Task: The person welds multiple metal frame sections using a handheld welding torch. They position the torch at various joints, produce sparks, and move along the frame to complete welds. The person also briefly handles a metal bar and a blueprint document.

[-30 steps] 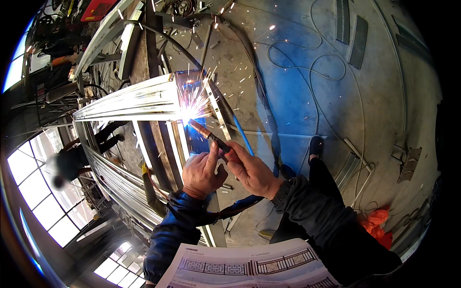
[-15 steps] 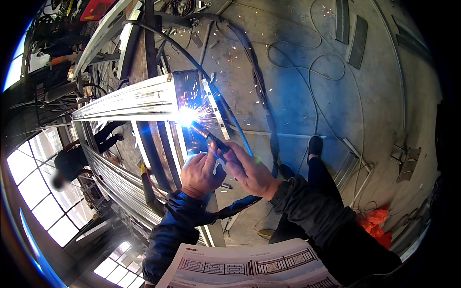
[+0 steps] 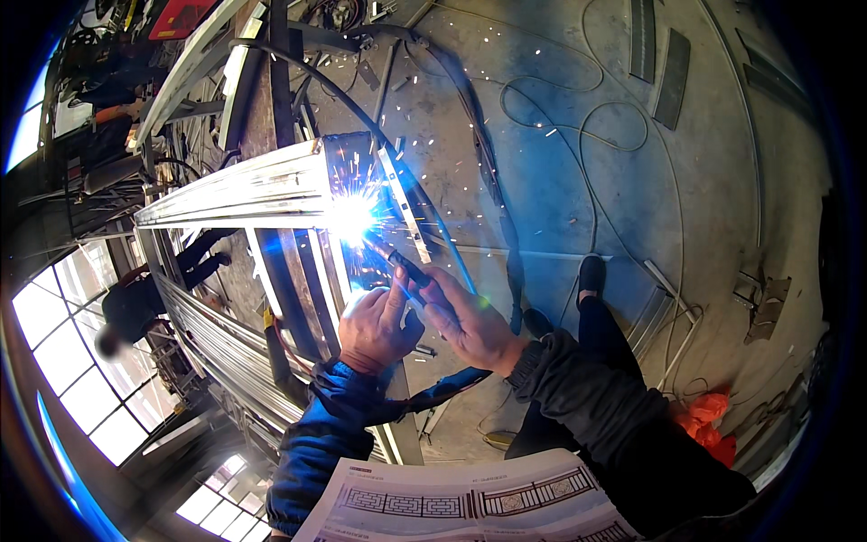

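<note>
A welding torch (image 3: 412, 272) is gripped in my right hand (image 3: 471, 327), its thin neck slanting up and left. Its tip ends in a white-blue arc (image 3: 354, 217) that throws sparks, and the glare hides the exact weld spot. My left hand (image 3: 372, 331) is closed, with the index finger raised against the torch handle and the thumb near it; its other fingers are curled. The arc burns at the end of a bundle of bright metal tubes (image 3: 244, 191). Close to the right of the arc lies a pale slotted strip (image 3: 404, 206).
Long metal bars (image 3: 226, 334) are stacked at left, where another person (image 3: 131, 307) bends over. A thick cable (image 3: 316, 77) crosses the frame; thin hose loops (image 3: 587, 117) lie on the concrete floor. An orange-red bag (image 3: 704, 425) is at right. Below my arms is a printed railing sheet (image 3: 470, 501).
The arc's glare has grown larger and its sparks are spread differently. Both hands and the torch stay almost in place.
</note>
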Demonstrator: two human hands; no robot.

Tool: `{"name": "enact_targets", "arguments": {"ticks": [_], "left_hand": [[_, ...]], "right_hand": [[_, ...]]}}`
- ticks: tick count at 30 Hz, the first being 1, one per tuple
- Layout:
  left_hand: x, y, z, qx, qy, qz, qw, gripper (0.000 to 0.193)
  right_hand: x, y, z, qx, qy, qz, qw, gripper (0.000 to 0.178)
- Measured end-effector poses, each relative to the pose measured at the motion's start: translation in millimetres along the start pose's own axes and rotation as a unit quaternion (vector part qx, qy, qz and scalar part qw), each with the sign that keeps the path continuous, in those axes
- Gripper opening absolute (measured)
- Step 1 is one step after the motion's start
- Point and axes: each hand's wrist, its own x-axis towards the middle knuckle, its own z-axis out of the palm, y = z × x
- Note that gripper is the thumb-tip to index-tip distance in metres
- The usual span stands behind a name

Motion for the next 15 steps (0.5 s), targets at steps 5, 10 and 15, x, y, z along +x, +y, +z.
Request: {"name": "enact_targets", "arguments": {"ticks": [5,10,15], "left_hand": [[1,0,3,-0.007,0.015,0.001,1.0,0.105],[7,0,-4,0.006,-0.006,0.023,1.0,0.107],[4,-1,-1,0.005,-0.006,0.015,1.0,0.106]], "right_hand": [[0,1,0,0.004,0.006,-0.002,1.0,0.054],[-1,6,3,0.002,0.021,-0.015,1.0,0.055],[0,1,0,-0.002,0.013,-0.014,1.0,0.055]]}}
